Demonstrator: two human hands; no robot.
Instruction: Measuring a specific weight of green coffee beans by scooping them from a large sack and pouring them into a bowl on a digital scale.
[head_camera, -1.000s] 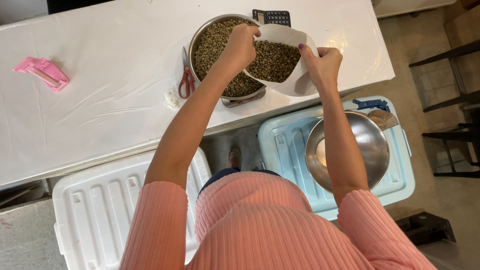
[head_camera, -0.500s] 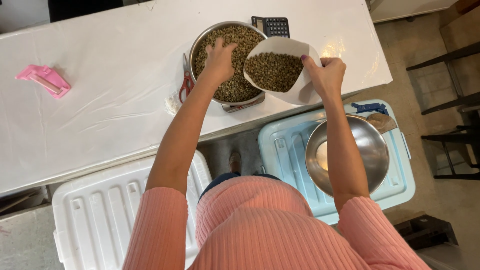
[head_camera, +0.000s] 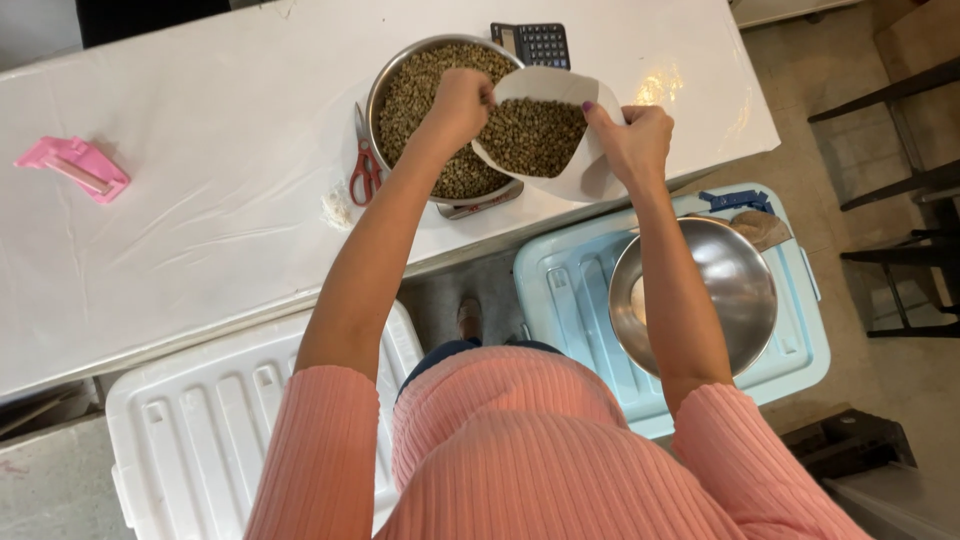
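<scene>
Holding a white bag (head_camera: 560, 175) of greenish-brown beans (head_camera: 530, 135) open above the tabletop (head_camera: 200, 200), the right hand (head_camera: 635, 140) pinches the bag's right edge in a closed grip. The left hand (head_camera: 458, 100) is clenched at the opposite rim, just over a steel bowl (head_camera: 395, 75) of the same beans; whether it grips the bag's edge or a fistful of beans I cannot tell. Judging by levels, the bag looks well filled while the bowl remains largely full, so plenty is left. Red scissors (head_camera: 365, 175) lie beside the bowl, a calculator (head_camera: 535, 42) behind it.
</scene>
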